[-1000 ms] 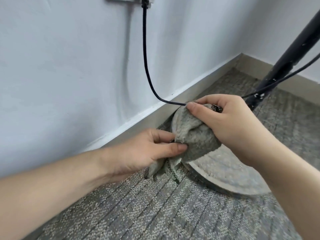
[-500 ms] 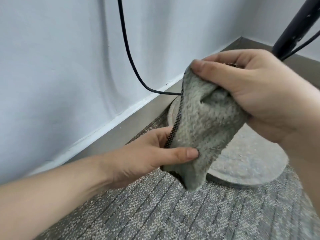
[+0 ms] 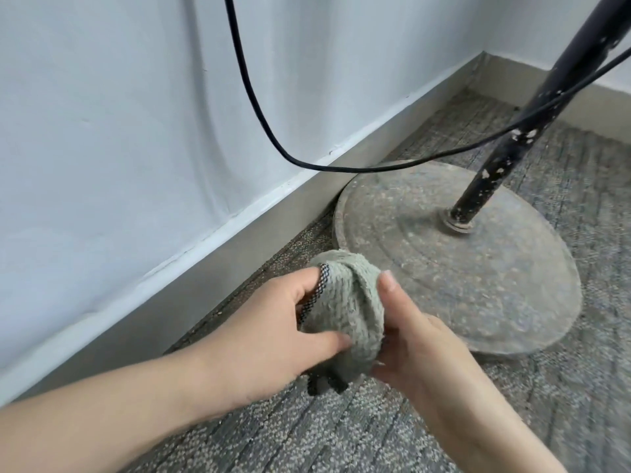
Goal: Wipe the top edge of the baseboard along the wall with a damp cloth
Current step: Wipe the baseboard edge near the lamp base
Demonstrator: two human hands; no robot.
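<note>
Holding a bunched grey cloth (image 3: 345,312) between them, both hands sit low over the carpet (image 3: 341,435), near the wall (image 3: 102,131). The left hand (image 3: 273,339) has its grip closed on the cloth's left side, thumb pressed across the front and fingers behind, beside a black-and-white stitched edge. The right hand (image 3: 420,349) closes its grip on the right side, thumb pointing up along the fabric. The cloth is clear of the baseboard (image 3: 218,254), which runs diagonally just left of the hands, its white top edge meeting the wall. A round, dusty stand base (image 3: 478,278) lies on the carpet just behind the cloth, its left rim close against the baseboard. A black pole (image 3: 505,138) with chipped paint rises tilted from the base. A black cable (image 3: 259,107) hangs down the wall and loops across to the pole.
</note>
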